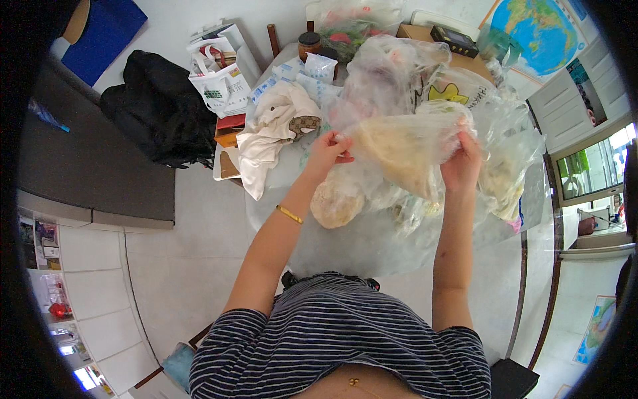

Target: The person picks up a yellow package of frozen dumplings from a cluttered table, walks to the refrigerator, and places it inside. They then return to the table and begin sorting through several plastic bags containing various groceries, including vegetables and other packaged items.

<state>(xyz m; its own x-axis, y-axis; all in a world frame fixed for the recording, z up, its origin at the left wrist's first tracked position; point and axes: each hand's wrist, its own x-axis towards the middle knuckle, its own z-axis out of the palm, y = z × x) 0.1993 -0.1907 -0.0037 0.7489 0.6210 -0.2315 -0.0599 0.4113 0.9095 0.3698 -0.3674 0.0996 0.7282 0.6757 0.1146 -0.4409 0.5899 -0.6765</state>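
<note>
A clear plastic bag (pixel 356 130) is stretched between my two hands above the table. Inside it lies a pale beige, flat, folded piece that looks like flatbread (pixel 398 154). My left hand (pixel 329 154) pinches the bag's left edge between thumb and fingers. On the other side, my right hand (pixel 461 162) grips the bunched plastic at the right end. Below the left hand, a round, pale flatbread-like piece (pixel 339 204) rests on the table (pixel 344 249), partly under plastic. Close beyond my right hand are more clear bags with pale contents (pixel 503 174).
At the back are filled plastic bags (pixel 381 80), a lidded jar (pixel 309 45) and a cardboard box (pixel 471 62) with a black box (pixel 453 41) on top. White cloth (pixel 279 124) lies left, near a white paper bag (pixel 224 75) and a black bag (pixel 159 109).
</note>
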